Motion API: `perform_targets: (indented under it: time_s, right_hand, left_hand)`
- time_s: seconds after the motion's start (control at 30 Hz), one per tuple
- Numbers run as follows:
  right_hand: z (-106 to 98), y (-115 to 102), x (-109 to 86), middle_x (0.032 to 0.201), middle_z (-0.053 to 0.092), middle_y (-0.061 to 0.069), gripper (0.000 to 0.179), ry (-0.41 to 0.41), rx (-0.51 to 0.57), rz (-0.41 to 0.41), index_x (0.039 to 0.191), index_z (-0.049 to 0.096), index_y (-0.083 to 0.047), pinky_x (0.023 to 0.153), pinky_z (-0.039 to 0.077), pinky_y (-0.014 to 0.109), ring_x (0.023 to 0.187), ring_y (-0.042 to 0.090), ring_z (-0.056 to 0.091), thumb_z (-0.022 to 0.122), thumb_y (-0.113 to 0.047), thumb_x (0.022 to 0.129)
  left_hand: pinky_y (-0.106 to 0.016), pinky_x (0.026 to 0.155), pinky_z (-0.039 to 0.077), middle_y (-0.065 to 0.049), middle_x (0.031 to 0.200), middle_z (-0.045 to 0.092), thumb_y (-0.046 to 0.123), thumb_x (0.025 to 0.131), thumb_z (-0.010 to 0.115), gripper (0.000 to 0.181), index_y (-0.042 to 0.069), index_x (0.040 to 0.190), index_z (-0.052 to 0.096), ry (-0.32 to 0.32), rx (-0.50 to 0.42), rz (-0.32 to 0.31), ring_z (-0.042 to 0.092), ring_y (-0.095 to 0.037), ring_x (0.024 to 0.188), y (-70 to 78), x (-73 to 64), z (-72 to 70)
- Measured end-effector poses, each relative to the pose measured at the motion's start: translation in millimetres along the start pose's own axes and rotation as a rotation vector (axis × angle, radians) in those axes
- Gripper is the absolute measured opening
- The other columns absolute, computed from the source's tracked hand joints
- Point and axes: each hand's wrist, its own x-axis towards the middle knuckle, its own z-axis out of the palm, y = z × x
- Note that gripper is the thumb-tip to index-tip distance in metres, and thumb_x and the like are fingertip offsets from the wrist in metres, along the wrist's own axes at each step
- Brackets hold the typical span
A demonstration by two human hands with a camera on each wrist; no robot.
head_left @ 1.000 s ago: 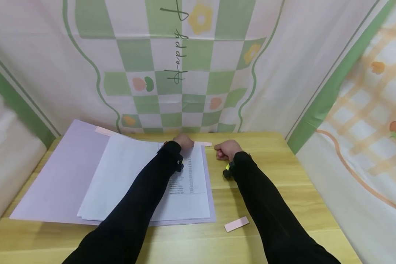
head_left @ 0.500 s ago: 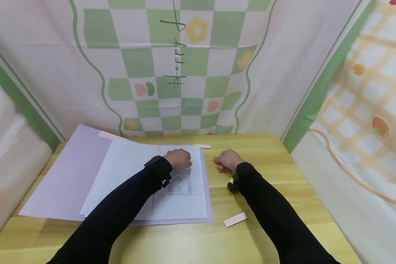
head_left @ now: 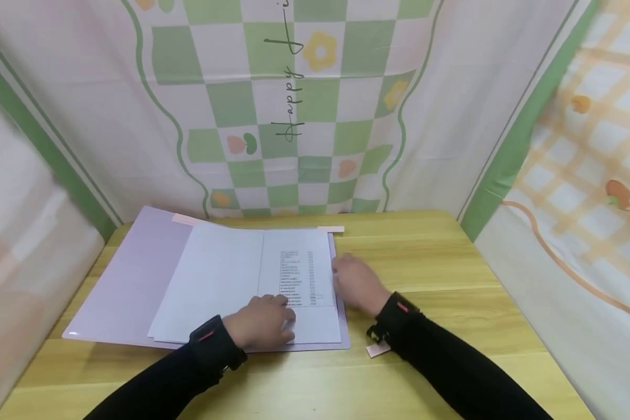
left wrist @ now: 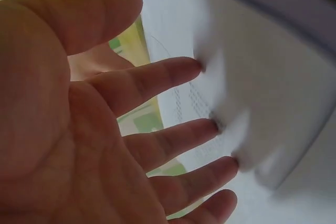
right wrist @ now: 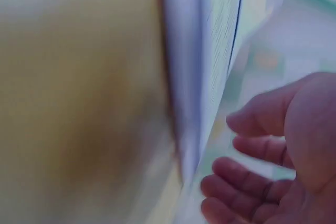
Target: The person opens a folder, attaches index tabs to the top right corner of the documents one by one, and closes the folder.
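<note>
A lavender folder [head_left: 118,280] lies open on the wooden table, with white pages [head_left: 212,274] inside. The right-hand sheet [head_left: 315,324] carries a small printed table of text. My left hand [head_left: 262,322] is over the lower part of the pages; in the left wrist view its fingers [left wrist: 157,80] are spread, tips at the paper. Beside the folder's right edge is my right hand [head_left: 361,284], slightly blurred. The right wrist view shows its fingers [right wrist: 236,179] loosely bent with nothing between them.
Pink tabs [head_left: 332,228] stick out at the top right of the pages and on the folder's left cover. A loose pink strip [head_left: 375,350] lies partly under the right wrist. Patterned curtains [head_left: 273,105] surround the table [head_left: 425,251] at the back and sides.
My left hand has come down from the top right tab to the lower pages, its fingers spreading. The right hand has moved down and left to the folder's edge, its fist loosening.
</note>
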Motion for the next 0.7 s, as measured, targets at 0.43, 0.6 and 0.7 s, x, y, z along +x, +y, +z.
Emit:
perform_targets:
  time_s: [0.43, 0.6, 0.7]
  right_hand:
    - [4.8, -35.9, -41.4, 0.082, 0.056, -0.003, 0.009, -0.118, -0.247, -0.24, 0.095, 0.071, -0.011, 0.069, 0.047, 0.036, 0.071, 0.013, 0.049, 0.063, -0.014, 0.091]
    - [-0.1, -22.2, -44.7, 0.079, 0.054, -0.004, 0.007, -0.118, -0.221, -0.262, 0.093, 0.07, -0.01, 0.065, 0.048, 0.031, 0.066, 0.012, 0.046, 0.063, -0.012, 0.092]
    - [-2.1, -16.4, -46.6, 0.082, 0.056, -0.003, 0.008, -0.125, -0.189, -0.255, 0.095, 0.069, -0.009, 0.065, 0.048, 0.029, 0.065, 0.012, 0.046, 0.063, -0.012, 0.092]
  left_hand:
    - [-0.048, 0.103, 0.04, -0.013, 0.134, 0.057, 0.036, 0.096, 0.063, 0.041, 0.007, 0.125, 0.067, 0.062, -0.227, 0.007, 0.05, -0.031, 0.127, -11.4, -39.7, 13.8]
    - [-0.053, 0.103, 0.039, -0.02, 0.135, 0.056, 0.032, 0.098, 0.063, 0.039, 0.003, 0.124, 0.066, 0.195, -0.298, -0.072, 0.049, -0.038, 0.128, -31.1, -80.9, 5.9]
    - [-0.055, 0.1, 0.041, -0.022, 0.134, 0.055, 0.033, 0.099, 0.062, 0.039, 0.003, 0.124, 0.066, 0.289, -0.292, -0.114, 0.053, -0.04, 0.123, -45.5, -107.9, -0.8]
